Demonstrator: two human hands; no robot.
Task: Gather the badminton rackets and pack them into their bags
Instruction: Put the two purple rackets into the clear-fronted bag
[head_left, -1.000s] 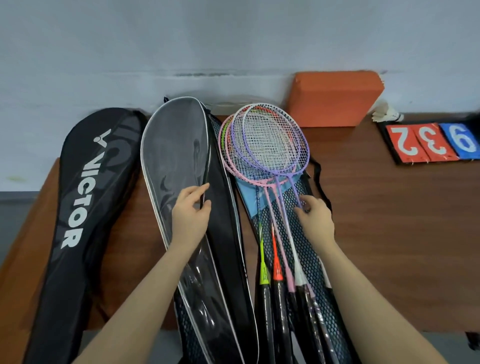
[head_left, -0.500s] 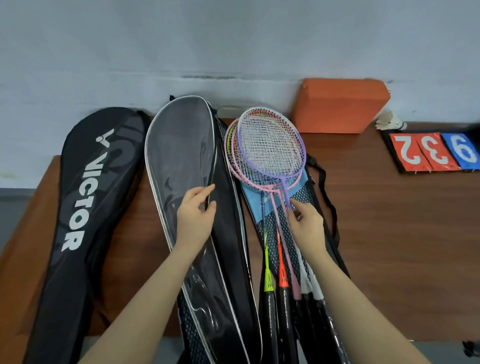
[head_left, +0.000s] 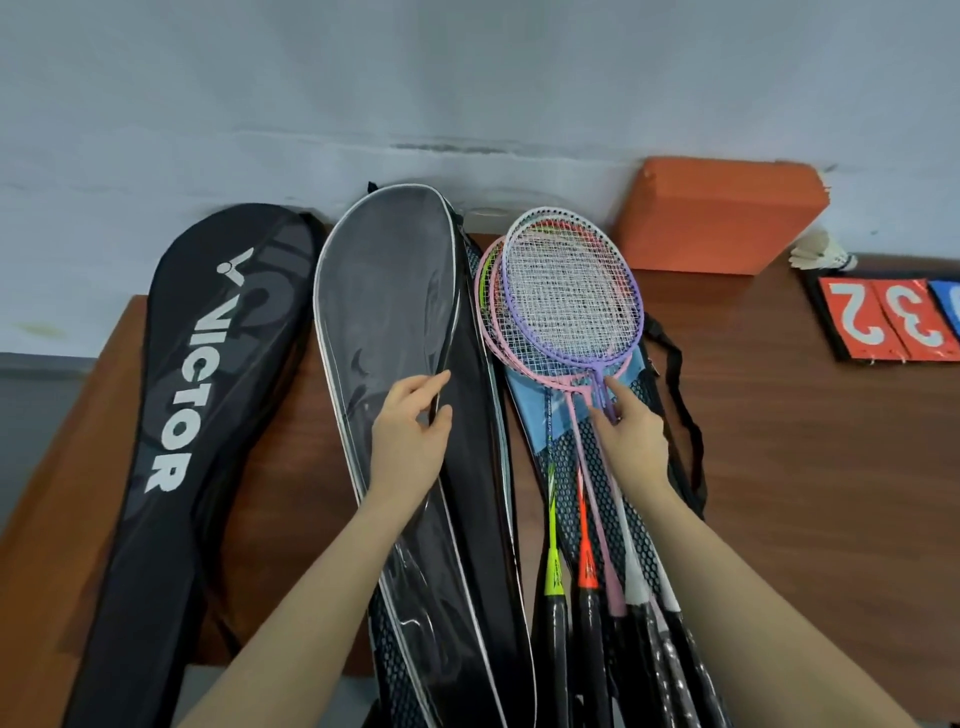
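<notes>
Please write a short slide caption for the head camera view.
Left hand holds the clear-fronted bag open; right hand grips the purple racket atop the stack.

On the table (head_left: 779, 441), three bags lie side by side: the Victor bag (head_left: 171, 415) leftmost, the open bag (head_left: 395, 312) centre, the mesh bag (head_left: 644, 395) right, with stacked rackets (head_left: 566, 296) on it.

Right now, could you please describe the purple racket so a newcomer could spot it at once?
On the brown table, right of the clear-fronted bag, lies a stack of rackets. The purple racket is on top, its shaft under the right hand; the others are pink, green and orange.
</notes>
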